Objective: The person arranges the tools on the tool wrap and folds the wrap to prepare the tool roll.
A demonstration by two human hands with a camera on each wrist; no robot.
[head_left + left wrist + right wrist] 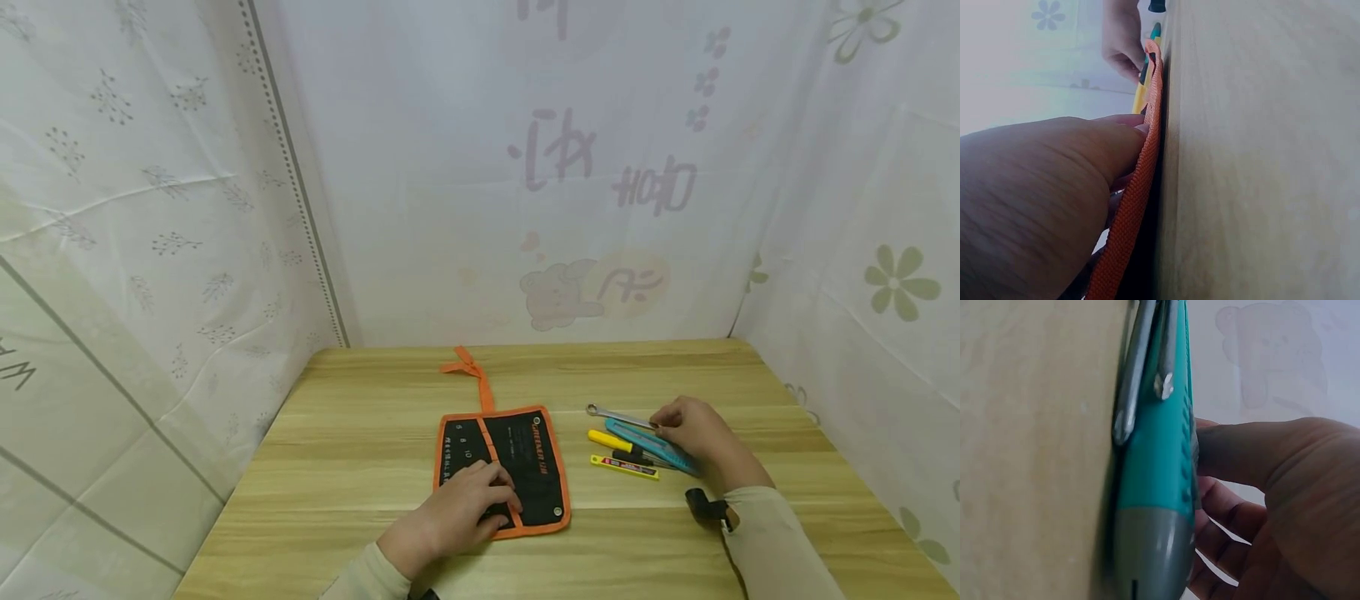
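A black tool pouch with orange trim [531,467] lies spread on the table. My left hand [468,508] rests on its lower part, fingers loosely bent over the pocket's orange edge. In the left wrist view the thumb touches the orange binding [1138,187]. To the right, my right hand [697,433] pinches the right end of a combination wrench [622,415]; its ring end points left. Just below lies a teal utility knife [645,442] with a grey end, large in the right wrist view. Beside it is a yellow-and-black-handled screwdriver [611,440]; two metal shafts [1135,381] cross the knife.
A flat yellow labelled case [624,467] lies nearest me in the tool group. The pouch's orange tie strap [483,387] stretches toward the table's back edge. Printed curtains [450,208] surround the wooden table [360,467]. A black wrist camera [705,507] sits at the right cuff.
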